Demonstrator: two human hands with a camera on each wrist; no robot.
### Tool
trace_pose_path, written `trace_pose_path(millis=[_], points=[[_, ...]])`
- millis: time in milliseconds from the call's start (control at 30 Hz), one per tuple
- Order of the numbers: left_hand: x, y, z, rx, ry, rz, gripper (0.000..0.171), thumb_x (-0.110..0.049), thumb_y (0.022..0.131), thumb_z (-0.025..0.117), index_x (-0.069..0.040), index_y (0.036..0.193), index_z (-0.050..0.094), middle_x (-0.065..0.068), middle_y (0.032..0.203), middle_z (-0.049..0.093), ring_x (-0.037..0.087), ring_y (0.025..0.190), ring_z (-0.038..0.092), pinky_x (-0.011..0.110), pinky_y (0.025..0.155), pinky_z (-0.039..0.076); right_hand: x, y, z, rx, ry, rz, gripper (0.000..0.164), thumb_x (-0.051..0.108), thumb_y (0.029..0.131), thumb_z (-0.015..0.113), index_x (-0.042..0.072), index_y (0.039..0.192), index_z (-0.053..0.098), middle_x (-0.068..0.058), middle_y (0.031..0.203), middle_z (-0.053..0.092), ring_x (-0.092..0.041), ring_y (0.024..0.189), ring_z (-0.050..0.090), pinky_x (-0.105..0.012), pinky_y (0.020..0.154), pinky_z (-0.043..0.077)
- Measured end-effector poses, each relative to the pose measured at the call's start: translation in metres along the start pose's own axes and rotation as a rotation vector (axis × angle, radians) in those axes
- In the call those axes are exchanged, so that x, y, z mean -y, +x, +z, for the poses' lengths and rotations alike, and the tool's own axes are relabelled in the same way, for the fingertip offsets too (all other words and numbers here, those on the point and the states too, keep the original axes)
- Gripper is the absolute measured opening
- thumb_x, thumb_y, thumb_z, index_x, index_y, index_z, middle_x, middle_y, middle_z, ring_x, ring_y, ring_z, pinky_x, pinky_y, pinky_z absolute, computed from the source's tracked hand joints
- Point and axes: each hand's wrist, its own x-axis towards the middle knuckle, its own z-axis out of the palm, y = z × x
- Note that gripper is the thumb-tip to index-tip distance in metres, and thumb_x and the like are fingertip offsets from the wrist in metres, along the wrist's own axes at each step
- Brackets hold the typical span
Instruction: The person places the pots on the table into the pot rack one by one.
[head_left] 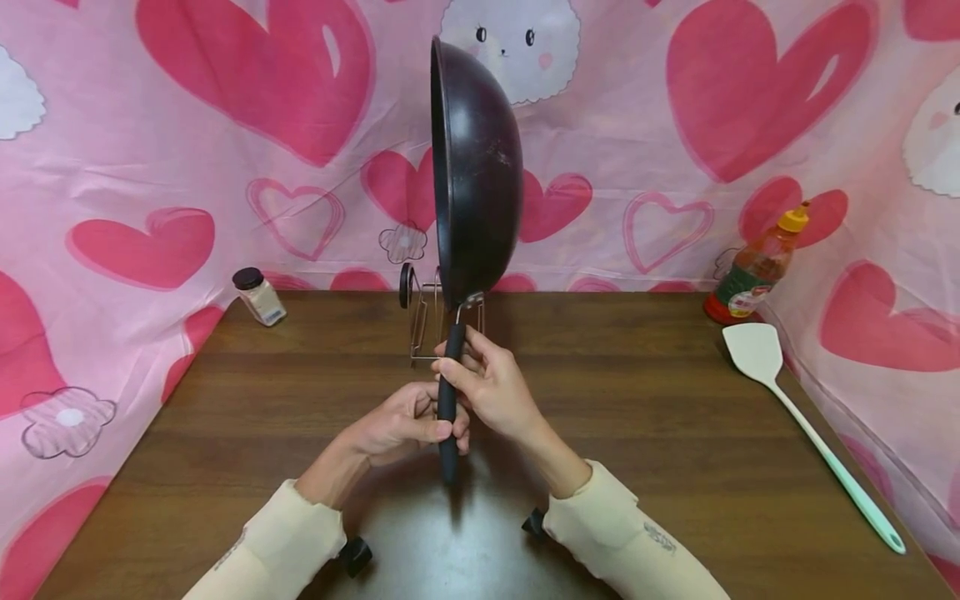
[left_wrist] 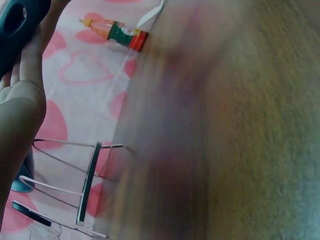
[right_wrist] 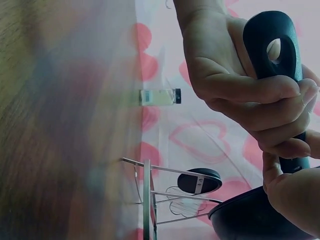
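Held on edge at upper centre of the head view, the wok (head_left: 486, 167), its handle (head_left: 448, 398) gripped by left hand (head_left: 399, 427) and right hand (head_left: 497, 390), might be knocked against the wire rack (left_wrist: 89, 182) if twisted by its weight.

The left hand (right_wrist: 240, 85) holds the black handle (right_wrist: 259, 50) close to its end. The right hand (right_wrist: 296, 200) holds it nearer to the dark pan (right_wrist: 247, 217). Behind there is a metal rack (right_wrist: 146, 200), and a small jar (right_wrist: 159, 97) with black lid (right_wrist: 178, 96) stands on the brown table (right_wrist: 60, 195) before a pink cloth (right_wrist: 170, 57).
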Motion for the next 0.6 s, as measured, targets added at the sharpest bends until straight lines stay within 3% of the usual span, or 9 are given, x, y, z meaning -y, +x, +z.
trace_pose_path(millis=[300,433,600], points=[[-0.004,-0.009,-0.006,-0.048,0.049,-0.019,0.012,0.002,0.097,0.062,0.001,0.108,0.064,0.004,0.097,0.072,0.020,0.093,0.072,0.033,0.088,0.057,-0.009,0.003,0.009,-0.045,-0.009,-0.027,0.026,0.000,0.096,0.067,-0.006,0.120,0.061,-0.019,0.107,0.069,-0.030,0.096,0.070,-0.026,0.079,0.056],[-0.007,-0.014,-0.007,-0.107,0.091,-0.045,0.015,0.006,0.094,0.063,0.002,0.109,0.064,0.007,0.098,0.072,0.021,0.093,0.073,0.035,0.089,0.057,-0.013,0.005,0.014,-0.063,-0.015,-0.019,0.026,0.000,0.095,0.068,-0.006,0.120,0.061,-0.020,0.107,0.070,-0.030,0.101,0.071,-0.028,0.085,0.057],[-0.013,-0.019,-0.005,-0.190,0.165,-0.113,0.018,0.007,0.092,0.066,0.011,0.109,0.061,0.011,0.098,0.073,0.023,0.092,0.073,0.035,0.087,0.058,-0.019,0.006,0.019,-0.054,-0.014,-0.028,0.027,0.000,0.095,0.068,-0.009,0.119,0.059,-0.027,0.106,0.069,-0.039,0.105,0.069,-0.032,0.090,0.057]])
